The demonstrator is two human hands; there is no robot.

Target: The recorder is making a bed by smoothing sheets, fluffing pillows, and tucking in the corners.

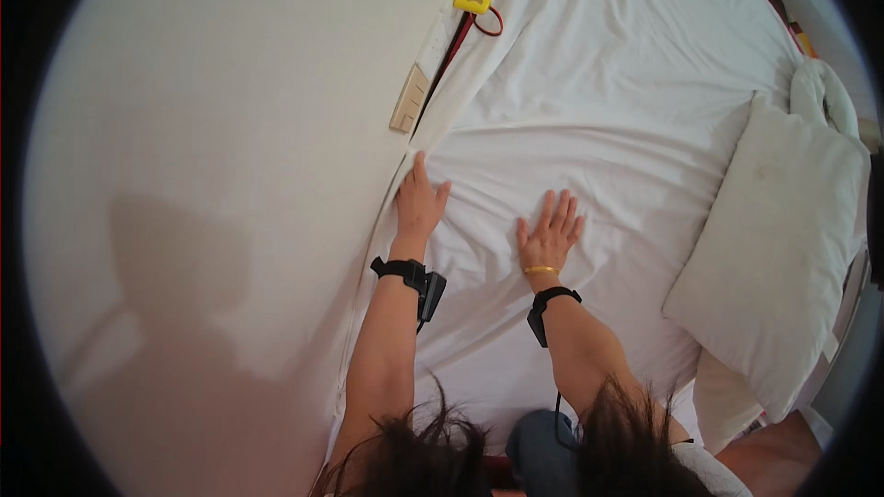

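Observation:
A wrinkled white sheet covers the bed under both of my hands. My left hand is at the sheet's left border, against the wall. Its index finger points away along that border and its thumb stands apart; the outer fingers are partly hidden at the edge. On the middle of the sheet, my right hand lies palm down with fingers spread. Neither hand shows anything held. Black straps with small devices circle both wrists, and a yellow bracelet is on the right one.
A pale wall rises along the left, with a beige switch panel close to the bed. Farther up that edge sits a yellow device with a red loop. White pillows are piled at the right. Dark hair hangs into the lower edge.

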